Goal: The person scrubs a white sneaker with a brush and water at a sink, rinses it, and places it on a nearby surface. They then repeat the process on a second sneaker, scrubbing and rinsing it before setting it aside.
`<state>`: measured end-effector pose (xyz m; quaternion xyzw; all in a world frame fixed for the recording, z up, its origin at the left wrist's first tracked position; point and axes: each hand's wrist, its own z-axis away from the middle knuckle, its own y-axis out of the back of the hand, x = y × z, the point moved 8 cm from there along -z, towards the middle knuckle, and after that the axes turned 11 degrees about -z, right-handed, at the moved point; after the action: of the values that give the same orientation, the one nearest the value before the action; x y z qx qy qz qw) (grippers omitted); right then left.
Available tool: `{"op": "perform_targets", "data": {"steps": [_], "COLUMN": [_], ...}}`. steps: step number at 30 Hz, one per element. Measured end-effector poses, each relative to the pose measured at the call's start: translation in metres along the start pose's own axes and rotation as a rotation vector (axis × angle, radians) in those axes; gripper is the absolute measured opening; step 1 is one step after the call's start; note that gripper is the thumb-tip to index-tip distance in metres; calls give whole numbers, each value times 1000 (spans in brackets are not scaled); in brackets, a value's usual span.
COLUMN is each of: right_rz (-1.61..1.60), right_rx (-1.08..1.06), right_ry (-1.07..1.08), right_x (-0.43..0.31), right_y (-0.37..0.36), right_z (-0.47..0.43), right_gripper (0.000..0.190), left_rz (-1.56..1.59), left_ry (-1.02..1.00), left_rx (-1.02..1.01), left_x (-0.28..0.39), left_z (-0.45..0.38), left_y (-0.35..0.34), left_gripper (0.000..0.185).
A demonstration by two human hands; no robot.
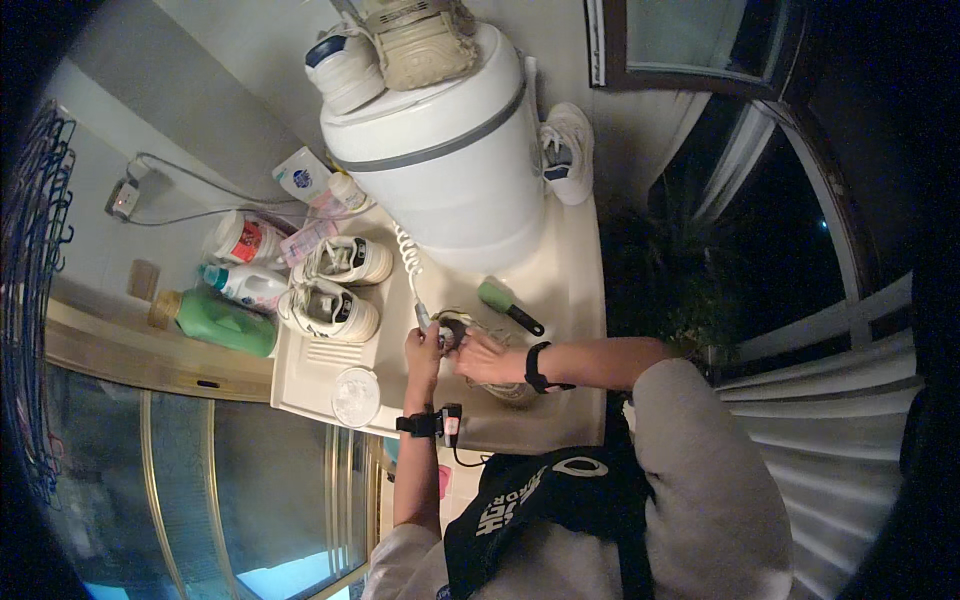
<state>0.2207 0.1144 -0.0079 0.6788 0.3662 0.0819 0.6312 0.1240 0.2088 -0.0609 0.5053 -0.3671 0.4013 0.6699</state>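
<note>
My left hand (424, 360) grips a grey handheld spray head (422, 313) on a coiled white hose (407, 251). Its outlet points into the opening of a beige shoe in the laundry sink. My right hand (487, 361) is closed on that shoe (511, 393) near its opening, and my hand and forearm hide much of it. Just beyond my right hand, a scrubbing brush (511, 306) with green bristles and a black handle lies in the basin. A clear round tub (356, 397) of white stuff stands left of my left wrist, on the sink's edge (296, 401).
A white drum-shaped appliance (450, 195) stands behind the basin, with shoes (427, 49) on top. One white sneaker (568, 154) is at its right. A pair of sneakers (330, 307) sits on the left ledge, beside detergent bottles (225, 322). Hangers (37, 262) hang far left.
</note>
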Motion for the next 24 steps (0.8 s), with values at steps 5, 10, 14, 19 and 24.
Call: {"op": "perform_targets", "data": {"steps": [5,10,14,19,24], "right_rz": [-147,-43,-68,-158,-47], "right_rx": [111,177,32,-31,-160], "right_ry": [-45,-95,-172,-150,-130], "right_x": [6,16,26,36,25], "right_y": [8,-1,-22,-49,-39], "right_z": [11,13,3,-7,-15], "right_gripper": [23,36,35,24,15], "left_rz": [-77,-90,-180,-268,-306], "left_ry": [-27,18,-43,-36,-76], "left_rx": [-18,-26,-1,-4,76], "left_x": [-13,-8,0,6,-8], "left_z": [-8,-1,11,13,5], "left_y": [2,-4,-3,-4,-3], "left_gripper": [41,42,42,39,42]}}
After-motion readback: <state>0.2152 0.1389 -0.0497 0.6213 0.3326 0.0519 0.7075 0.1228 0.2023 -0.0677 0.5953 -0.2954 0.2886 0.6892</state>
